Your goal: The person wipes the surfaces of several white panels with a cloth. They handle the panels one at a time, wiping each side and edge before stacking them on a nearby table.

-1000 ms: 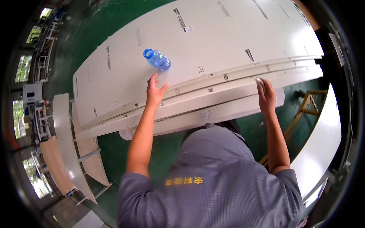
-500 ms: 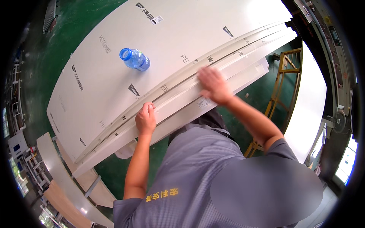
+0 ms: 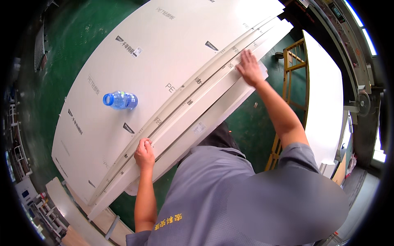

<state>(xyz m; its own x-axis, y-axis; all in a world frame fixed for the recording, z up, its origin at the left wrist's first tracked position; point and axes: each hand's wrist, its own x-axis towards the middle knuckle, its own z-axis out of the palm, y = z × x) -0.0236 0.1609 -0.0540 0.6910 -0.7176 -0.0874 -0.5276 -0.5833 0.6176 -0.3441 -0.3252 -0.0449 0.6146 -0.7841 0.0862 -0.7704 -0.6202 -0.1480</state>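
Note:
Long narrow white boards (image 3: pixel 174 123) lie along the near edge of a large white panel (image 3: pixel 147 61), running from lower left to upper right. My left hand (image 3: pixel 144 155) grips the outer narrow board toward its lower left end, its fingers curled over the board's top. Farther up the same board, my right hand (image 3: pixel 250 69) rests on it with the fingers stretched out and slightly apart. What lies beneath the right palm is hidden. A blue-capped clear bottle with a blue tint (image 3: pixel 120 100) lies or leans on the large panel, left of the boards.
A yellow metal frame (image 3: pixel 296 61) carrying another white panel (image 3: pixel 324 98) stands at the right. Beneath the near boards sits another white piece with a label (image 3: pixel 200 128). Curved-looking white boards (image 3: pixel 67 207) are at the lower left. The floor (image 3: pixel 67 53) is green.
My right hand has slid up and right along the narrow board, its fingers spread out. My left hand keeps hold of the board. The whole view has shifted, with the bottle appearing lower left.

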